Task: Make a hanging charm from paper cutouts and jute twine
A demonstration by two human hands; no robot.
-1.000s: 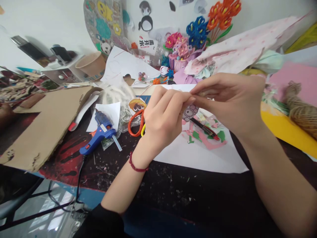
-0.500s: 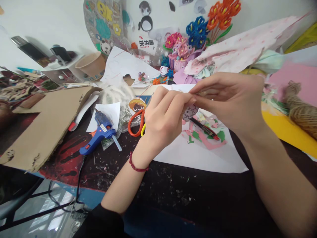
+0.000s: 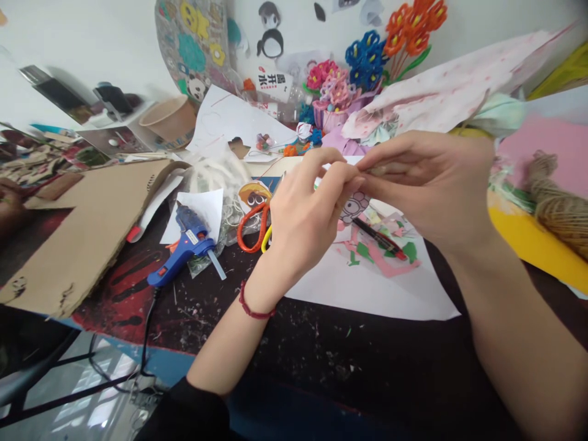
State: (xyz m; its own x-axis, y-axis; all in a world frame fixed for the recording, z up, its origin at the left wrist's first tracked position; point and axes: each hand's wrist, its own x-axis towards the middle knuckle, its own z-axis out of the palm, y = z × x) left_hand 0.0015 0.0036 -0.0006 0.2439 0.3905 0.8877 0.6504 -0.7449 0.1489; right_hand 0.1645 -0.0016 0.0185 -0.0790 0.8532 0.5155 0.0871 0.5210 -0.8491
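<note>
My left hand [image 3: 305,211], a dark red bracelet on its wrist, is closed with bent fingers above the table. Its fingertips meet those of my right hand [image 3: 427,184], which pinches with thumb and fingers. Whatever lies between them is hidden by the fingers. Just beneath is a purple line drawing on paper [image 3: 353,207], partly covered. A black pen with a red end [image 3: 379,237] lies among green and pink paper scraps [image 3: 390,267] on a white sheet [image 3: 376,301]. Beside my left hand are scissors with red and yellow handles [image 3: 252,228].
A blue glue gun [image 3: 184,251] with a cord lies left, next to cut cardboard [image 3: 92,214]. Pipe-cleaner flowers [image 3: 337,86] stand at the back. Twine [image 3: 563,202] sits on the right. Another person's hand [image 3: 10,205] shows at the far left edge.
My left hand's fingers have lifted and spread a little, with a gap showing between them. My right hand has barely shifted. The other person's hand at the far left has moved slightly.
</note>
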